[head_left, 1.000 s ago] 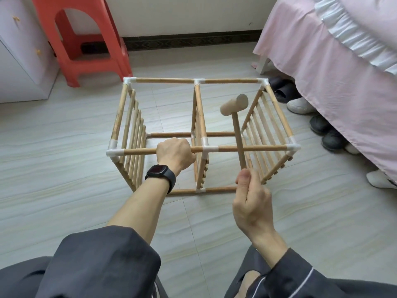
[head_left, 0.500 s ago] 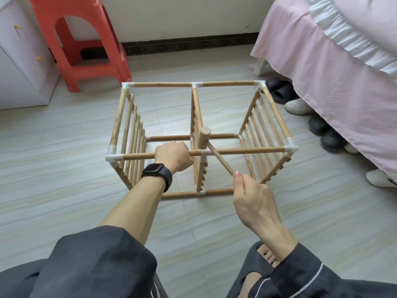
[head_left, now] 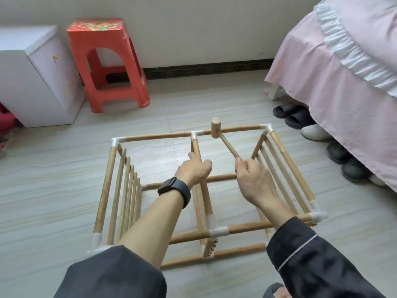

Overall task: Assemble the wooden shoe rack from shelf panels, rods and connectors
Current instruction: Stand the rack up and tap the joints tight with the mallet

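On the pale tiled floor point(head_left: 43, 190) stands the light wooden shoe rack frame point(head_left: 189, 234) of rods and white plastic connectors point(head_left: 219, 231). The left hand point(head_left: 194, 168) grips its middle top rod point(head_left: 195, 147); the right hand point(head_left: 251, 179) grips the handle of a small wooden mallet point(head_left: 225, 143), whose head is at the far rod point(head_left: 240, 129).

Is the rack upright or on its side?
On its side: the rack rests with slatted shelf panels standing on edge on the floor.

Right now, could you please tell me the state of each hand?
Left hand: gripping the rack's middle light wooden rod.
Right hand: gripping the small wooden mallet by its thin handle.
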Demonstrator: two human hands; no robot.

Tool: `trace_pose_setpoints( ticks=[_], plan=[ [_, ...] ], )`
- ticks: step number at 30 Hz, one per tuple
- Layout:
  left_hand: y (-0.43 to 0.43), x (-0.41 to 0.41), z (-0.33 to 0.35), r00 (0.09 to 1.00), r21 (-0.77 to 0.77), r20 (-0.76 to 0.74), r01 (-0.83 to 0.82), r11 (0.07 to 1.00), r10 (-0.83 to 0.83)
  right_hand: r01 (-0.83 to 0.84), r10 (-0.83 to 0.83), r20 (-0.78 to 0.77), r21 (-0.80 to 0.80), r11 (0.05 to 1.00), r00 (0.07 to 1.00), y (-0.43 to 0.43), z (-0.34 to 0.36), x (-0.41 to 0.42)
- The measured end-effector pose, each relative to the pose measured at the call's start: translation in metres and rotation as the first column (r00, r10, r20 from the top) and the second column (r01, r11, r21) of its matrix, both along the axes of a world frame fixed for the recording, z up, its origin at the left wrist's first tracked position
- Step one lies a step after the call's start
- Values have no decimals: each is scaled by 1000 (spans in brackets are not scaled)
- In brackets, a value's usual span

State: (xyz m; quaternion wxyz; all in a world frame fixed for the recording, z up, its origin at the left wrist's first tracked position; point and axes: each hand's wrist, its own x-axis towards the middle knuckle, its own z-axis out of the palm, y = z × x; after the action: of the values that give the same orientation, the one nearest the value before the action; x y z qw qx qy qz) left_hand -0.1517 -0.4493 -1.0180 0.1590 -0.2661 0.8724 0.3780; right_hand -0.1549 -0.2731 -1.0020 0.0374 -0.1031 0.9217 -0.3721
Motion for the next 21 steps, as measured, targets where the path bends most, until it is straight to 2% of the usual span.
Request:
trace_pose_setpoints(
  ticks=[2, 4, 6, 11, 13, 15, 16, 17, 19, 20, 21],
  plan=[
    [17, -9, -12, 982, 0, -135, -131, 991, 130, -37, 38, -6, 34, 999, 999, -12, -5, -15],
    [27, -13, -28, 955, 50, -178, -231, 972, 236, -73, 75, -28, 44, 996, 997, -20, -12, -27],
    [28, -16, -39, 927, 33, -212, -310, 950, 310, -112, 115, -62, 54, 992, 991, -28, -16, -38],
    [26, -22, -48, 924, -25, -254, -302, 953, 286, -160, 131, -314, -68, 985, 940, -40, -26, -59],
    [25, -22, -50, 923, -15, -258, -300, 954, 286, -170, 178, -300, 52, 984, 937, -43, -31, -66],
    [23, -22, -51, 922, -4, -259, -298, 955, 287, -194, 254, -137, 346, 918, 957, -45, -35, -72],
    [23, -22, -51, 923, -1, -259, -295, 955, 285, -196, 253, -100, 393, 898, 962, -45, -34, -74],
    [23, -22, -50, 925, -4, -255, -294, 956, 283, -185, 244, -140, 341, 922, 960, -46, -34, -76],
    [24, -23, -50, 926, -19, -256, -293, 956, 278, -176, 195, -302, 91, 980, 933, -47, -30, -74],
    [24, -23, -50, 926, -25, -254, -294, 956, 278, -174, 175, -346, 36, 984, 922, -47, -29, -72],
    [24, -23, -49, 927, -24, -250, -294, 955, 279, -177, 184, -344, 52, 983, 921, -47, -28, -72]
  ],
)
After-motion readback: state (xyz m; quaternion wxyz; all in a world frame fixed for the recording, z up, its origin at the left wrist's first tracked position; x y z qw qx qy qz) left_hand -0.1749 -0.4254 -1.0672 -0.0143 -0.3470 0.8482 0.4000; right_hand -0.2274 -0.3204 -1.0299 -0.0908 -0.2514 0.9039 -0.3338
